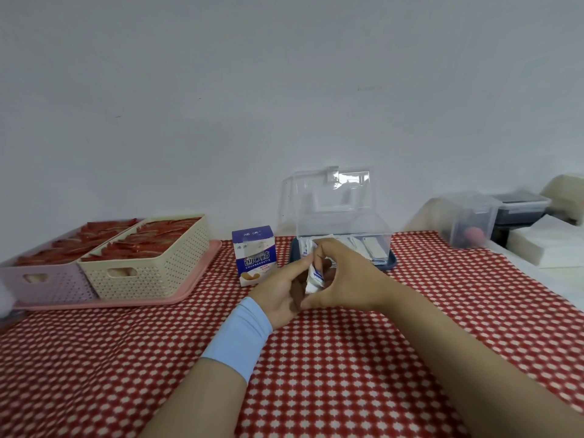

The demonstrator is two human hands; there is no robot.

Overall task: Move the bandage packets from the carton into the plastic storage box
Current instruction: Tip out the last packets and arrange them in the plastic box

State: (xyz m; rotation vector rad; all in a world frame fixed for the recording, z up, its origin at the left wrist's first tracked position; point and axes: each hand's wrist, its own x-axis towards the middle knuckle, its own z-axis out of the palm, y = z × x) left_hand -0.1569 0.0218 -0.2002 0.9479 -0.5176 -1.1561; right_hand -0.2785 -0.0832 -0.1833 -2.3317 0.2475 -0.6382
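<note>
A: Where's the clear plastic storage box point(343, 216)?
B: Lid up, on the red checked surface point(347, 358); the blue-white cardboard carton point(254, 256) stands beside.
A: And the hands?
B: Left hand point(281, 292) and right hand point(344, 279) pinch crumpled white-blue bandage packets point(314, 278) before it.

Two woven baskets point(148, 263) on one pink tray point(189, 289), one bandage carton point(255, 254), one clear storage box point(343, 222), two hands point(344, 276).
</note>
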